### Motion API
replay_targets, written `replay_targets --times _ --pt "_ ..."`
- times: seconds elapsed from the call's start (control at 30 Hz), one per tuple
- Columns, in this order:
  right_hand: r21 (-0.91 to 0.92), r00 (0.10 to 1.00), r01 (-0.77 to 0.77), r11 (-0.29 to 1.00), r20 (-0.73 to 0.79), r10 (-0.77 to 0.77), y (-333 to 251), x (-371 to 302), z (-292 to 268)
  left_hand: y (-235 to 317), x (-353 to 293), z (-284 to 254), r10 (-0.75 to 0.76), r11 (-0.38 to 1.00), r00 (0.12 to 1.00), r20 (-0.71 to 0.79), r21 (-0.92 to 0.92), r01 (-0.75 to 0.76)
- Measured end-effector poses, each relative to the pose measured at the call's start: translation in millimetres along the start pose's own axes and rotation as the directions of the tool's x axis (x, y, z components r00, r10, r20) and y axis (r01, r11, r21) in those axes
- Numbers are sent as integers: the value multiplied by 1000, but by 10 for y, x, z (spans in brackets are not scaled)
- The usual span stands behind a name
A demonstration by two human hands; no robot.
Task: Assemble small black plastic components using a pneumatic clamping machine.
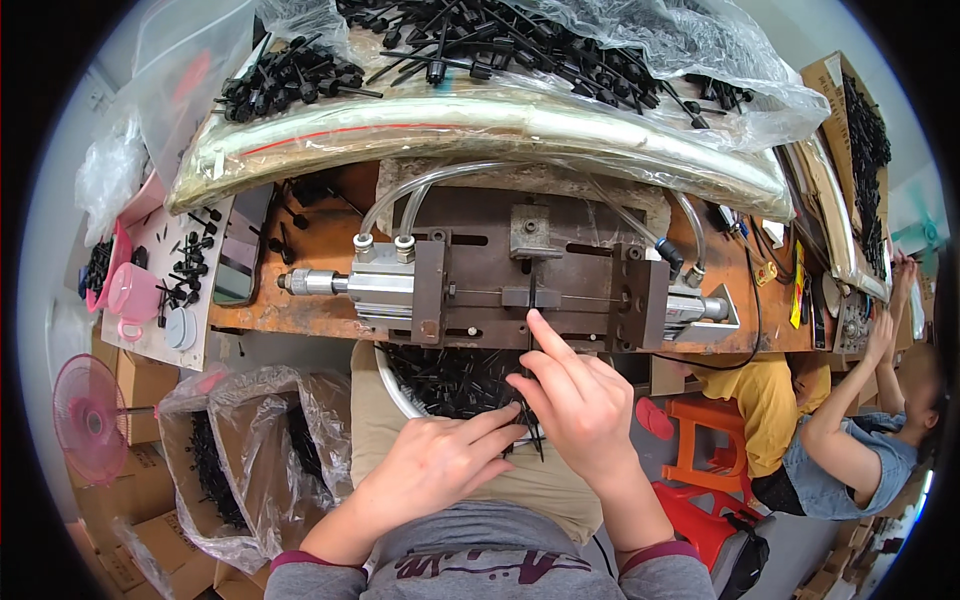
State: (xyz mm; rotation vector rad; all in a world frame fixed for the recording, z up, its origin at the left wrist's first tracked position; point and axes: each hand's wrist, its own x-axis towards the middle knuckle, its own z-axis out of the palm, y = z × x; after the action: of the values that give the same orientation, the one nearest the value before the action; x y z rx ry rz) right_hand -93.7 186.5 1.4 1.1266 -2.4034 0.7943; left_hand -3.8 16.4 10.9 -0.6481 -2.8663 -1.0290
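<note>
Two hands work together: left hand (437, 462) and right hand (578, 400) pinch thin black plastic pins (527, 420); best fed singly, straight into the grey metal press (520, 285).

Black plastic pins (455, 380), rusty orange bench (300, 310), pink fan (90, 415), orange stool (700, 440).

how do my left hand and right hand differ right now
The right hand sits higher, its index finger stretched up toward the metal press fixture; the left hand lies lower with fingers pointing sideways to the right. The right pinches thin black pins; the left only touches them. Both hover over the bowl of black parts.
</note>
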Motion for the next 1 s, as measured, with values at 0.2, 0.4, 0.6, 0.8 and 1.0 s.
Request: replay_targets --times 0.2,0.4,0.6,0.8,1.0 --pt "-99 1000 -10 995 8 11 -50 151 12 -68 -31 75 32 999 999 4 -13 -32" --pt "-141 998 -10 990 52 18 -88 174 -29 -90 -17 233 99 994 995 -15 -49 -99" --pt "93 994 -55 994 96 46 -2 419 -276 -109 -63 290 121 989 991 -50 -74 -124" --pt "-10 954 -187 982 -240 179 321 1306 -577 -153 -240 350 110 993 989 -102 -42 -114" --pt "-362 975 -176 915 -194 111 905 1992 -534 -187 -208 308 161 986 964 -210 -11 -167"
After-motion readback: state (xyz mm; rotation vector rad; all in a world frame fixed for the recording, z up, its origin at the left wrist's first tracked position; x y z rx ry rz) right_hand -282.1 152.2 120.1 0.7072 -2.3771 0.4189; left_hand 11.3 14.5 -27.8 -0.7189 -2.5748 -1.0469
